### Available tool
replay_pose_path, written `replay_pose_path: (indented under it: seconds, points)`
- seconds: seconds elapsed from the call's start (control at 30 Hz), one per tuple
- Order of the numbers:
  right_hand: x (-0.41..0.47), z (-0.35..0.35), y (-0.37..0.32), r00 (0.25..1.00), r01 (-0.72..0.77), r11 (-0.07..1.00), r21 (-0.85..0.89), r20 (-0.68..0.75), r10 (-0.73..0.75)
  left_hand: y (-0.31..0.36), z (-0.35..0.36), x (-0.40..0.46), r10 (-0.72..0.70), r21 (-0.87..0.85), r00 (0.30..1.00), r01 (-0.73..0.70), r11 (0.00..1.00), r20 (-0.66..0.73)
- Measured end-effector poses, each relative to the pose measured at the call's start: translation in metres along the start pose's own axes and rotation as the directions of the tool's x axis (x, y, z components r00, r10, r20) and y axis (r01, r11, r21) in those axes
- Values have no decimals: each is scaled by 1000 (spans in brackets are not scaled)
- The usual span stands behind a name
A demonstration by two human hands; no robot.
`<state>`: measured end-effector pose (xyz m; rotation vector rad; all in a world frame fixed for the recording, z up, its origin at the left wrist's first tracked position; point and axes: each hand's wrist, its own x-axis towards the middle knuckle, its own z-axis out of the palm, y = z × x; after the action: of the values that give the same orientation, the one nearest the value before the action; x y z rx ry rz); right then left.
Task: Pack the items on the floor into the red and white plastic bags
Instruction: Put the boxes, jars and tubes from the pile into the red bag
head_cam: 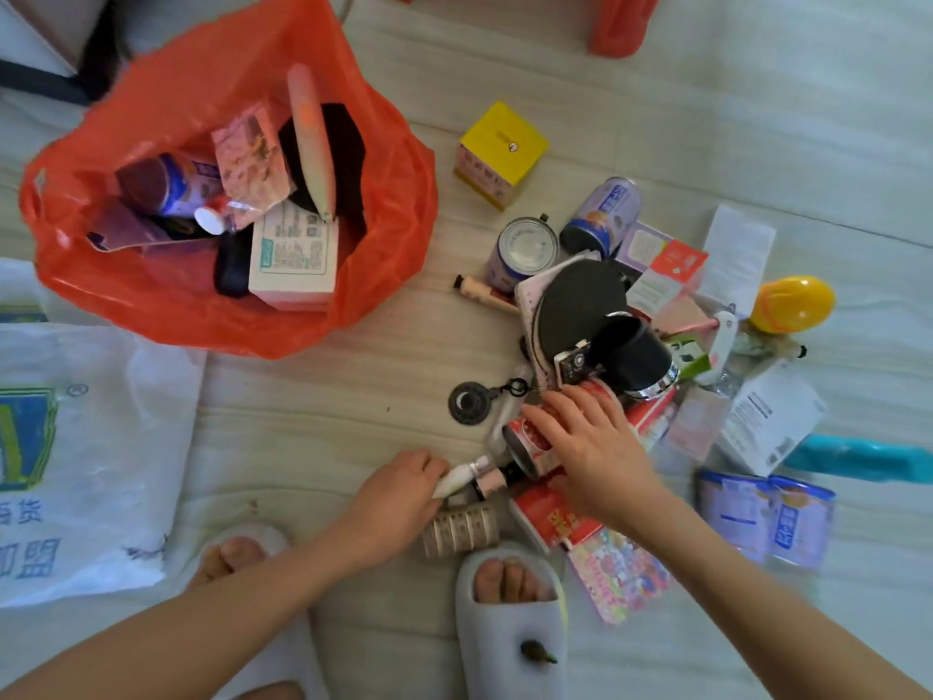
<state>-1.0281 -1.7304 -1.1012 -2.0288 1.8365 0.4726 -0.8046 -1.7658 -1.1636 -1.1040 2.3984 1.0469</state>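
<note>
Head view, red bag [166, 305] holding boxes [295, 255], bottle [174, 186]

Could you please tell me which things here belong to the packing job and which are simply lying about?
Part of the job:
red bag
white bag
red can under the right hand
white tube held by the left hand
yellow box

Just there:
slippers
red stool

White bag [75, 447] at 9 o'clock runs off the left edge, so its print is chopped. Red stool [623, 22] at 12 only shows a leg. Right hand [588, 447] covers most of the red can [530, 437]; its label's unreadable.
</note>
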Motion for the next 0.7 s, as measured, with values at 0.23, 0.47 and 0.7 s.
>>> replay_pose_path:
  seconds: [0.23,0.47,0.7]
  points:
    - [17,-11,11,991,129,987,-95,55,-124,-9,-13,6,-122,-69,989,128,989,84]
    - [21,-34,4,996,73,973,218,-64,-60,-21,-55,-17,-185,-547,983,159,822,8]
    - [62,-93,-61,986,-164,247,955,168,5,-35,-125,-32,-431,-840,866,26,541,-251]
